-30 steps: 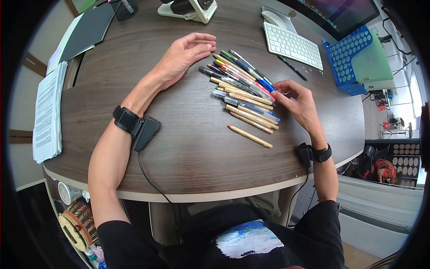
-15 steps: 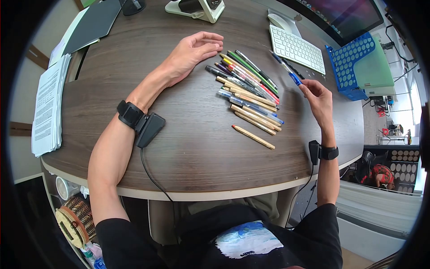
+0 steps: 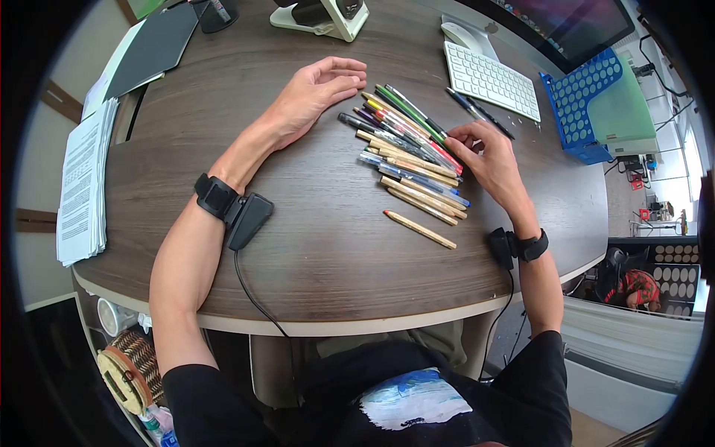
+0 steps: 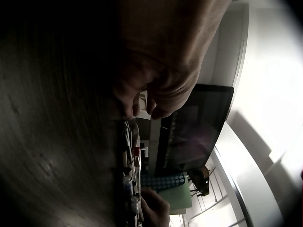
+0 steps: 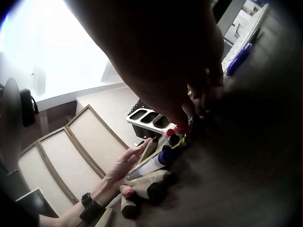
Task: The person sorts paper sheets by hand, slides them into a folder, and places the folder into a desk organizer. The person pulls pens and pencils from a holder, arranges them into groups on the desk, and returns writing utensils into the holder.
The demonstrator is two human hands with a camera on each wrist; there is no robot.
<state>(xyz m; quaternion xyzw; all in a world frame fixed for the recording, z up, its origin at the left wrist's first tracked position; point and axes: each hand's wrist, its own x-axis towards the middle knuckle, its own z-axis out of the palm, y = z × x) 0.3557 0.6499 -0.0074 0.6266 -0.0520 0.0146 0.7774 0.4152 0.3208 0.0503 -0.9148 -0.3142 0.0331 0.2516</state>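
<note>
Pens and wooden pencils lie side by side in a slanting row on the desk, among them a green pen. At the row's right ends, the right hand has its thumb and fingertips together on a pen end; which pen is hard to tell. The left hand rests on the desk beyond the row's upper left, fingers loosely bent, holding nothing. A red-tipped pencil lies apart, nearest the person. In the right wrist view a blue pen lies away from the row, beside the keyboard.
A black pen lies by the white keyboard. Behind them are a mouse and a monitor. A blue file holder stands at the right, a paper stack at the left, a white stand at the back.
The right hand pulled the blue pen out of the row, set it down by the keyboard beside the black pen and returned to the row. The left hand has hardly moved.
</note>
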